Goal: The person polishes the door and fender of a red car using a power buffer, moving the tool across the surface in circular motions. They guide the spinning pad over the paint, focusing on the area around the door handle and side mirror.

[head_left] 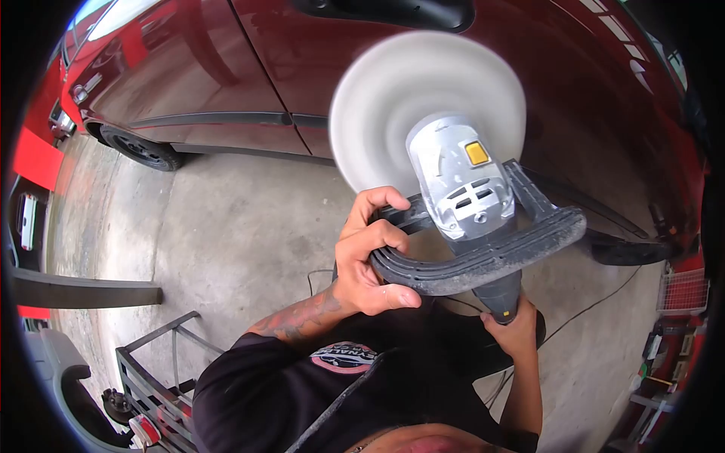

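A power polisher with a silver head, a yellow button and a black loop handle is held in front of my chest. Its round white pad looks blurred and stands in front of the dark red car door. Fingers of my left hand wrap round the left end of the loop handle, the thumb below it. Lower down on the right, my right hand is closed round the rear end of the polisher's body.
A car wheel shows at the upper left. A metal frame cart stands at the lower left, near a grey beam. A black cable trails over the concrete floor. Shelving with a wire basket is at the right.
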The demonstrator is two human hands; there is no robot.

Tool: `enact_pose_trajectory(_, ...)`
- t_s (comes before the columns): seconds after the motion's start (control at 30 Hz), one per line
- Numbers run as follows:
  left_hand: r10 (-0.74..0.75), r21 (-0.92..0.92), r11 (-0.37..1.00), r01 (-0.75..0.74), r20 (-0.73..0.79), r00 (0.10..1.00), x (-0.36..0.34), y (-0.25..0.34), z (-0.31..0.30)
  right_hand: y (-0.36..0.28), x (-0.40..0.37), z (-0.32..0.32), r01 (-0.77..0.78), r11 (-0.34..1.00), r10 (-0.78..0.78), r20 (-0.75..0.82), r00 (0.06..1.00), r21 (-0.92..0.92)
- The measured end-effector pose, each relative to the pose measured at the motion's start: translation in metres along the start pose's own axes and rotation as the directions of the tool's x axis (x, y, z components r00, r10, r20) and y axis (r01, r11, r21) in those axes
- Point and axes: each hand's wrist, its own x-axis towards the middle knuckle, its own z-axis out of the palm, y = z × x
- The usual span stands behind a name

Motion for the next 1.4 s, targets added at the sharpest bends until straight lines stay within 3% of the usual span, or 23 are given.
enact_pose_trajectory(0.17,0.048,0.174,0.984,-0.031,-0.097,0.994,-0.010,-0.007,-0.044,-0.019,0.038,0.030,0.218,0.972,-0.217,-0.022,0.976,0.090)
enact_pose_trajectory(0.23,0.026,0.125,0.992,0.007,-0.257,0.966,-0.008,-0.005,-0.056,-0.038,0.056,0.038,0.286,0.954,-0.285,-0.025,0.958,0.084)
enact_pose_trajectory(0.4,0.163,0.202,0.976,-0.080,-0.436,0.885,0.001,0.005,-0.102,-0.080,0.094,0.061,0.519,0.826,-0.534,0.008,0.845,0.221)
enact_pose_trajectory(0.5,0.171,0.164,0.981,-0.103,-0.487,0.857,-0.004,0.005,-0.112,-0.089,0.102,0.070,0.506,0.819,-0.521,-0.020,0.853,0.269)
enact_pose_trajectory(0.63,0.122,0.153,0.986,-0.064,-0.407,0.905,-0.004,0.001,-0.103,-0.075,0.098,0.069,0.494,0.829,-0.497,-0.059,0.866,0.263)
enact_pose_trajectory(0.73,0.130,0.251,0.967,-0.047,-0.325,0.937,-0.003,-0.005,-0.085,-0.049,0.089,0.066,0.518,0.813,-0.503,-0.129,0.855,0.264)
enact_pose_trajectory(0.83,0.070,0.128,0.991,-0.037,-0.258,0.964,0.004,-0.003,-0.048,-0.030,0.062,0.058,0.448,0.883,-0.419,-0.197,0.886,0.136)
enact_pose_trajectory(0.97,0.084,0.075,0.994,-0.085,0.013,0.996,0.013,-0.019,-0.024,0.002,0.025,0.054,0.205,0.976,-0.171,-0.313,0.934,0.078)
enact_pose_trajectory(1.1,0.054,0.013,0.998,-0.056,0.125,0.991,0.020,-0.026,-0.001,0.016,0.009,0.050,0.122,0.986,-0.071,-0.368,0.927,0.116)
enact_pose_trajectory(1.27,0.075,0.018,0.997,-0.076,0.025,0.997,0.014,-0.027,-0.015,0.010,0.024,0.059,0.123,0.986,-0.082,-0.311,0.947,0.115)
enact_pose_trajectory(1.4,0.076,0.089,0.994,-0.066,-0.118,0.990,-0.002,-0.029,-0.052,-0.014,0.057,0.077,0.261,0.956,-0.223,-0.252,0.942,0.131)
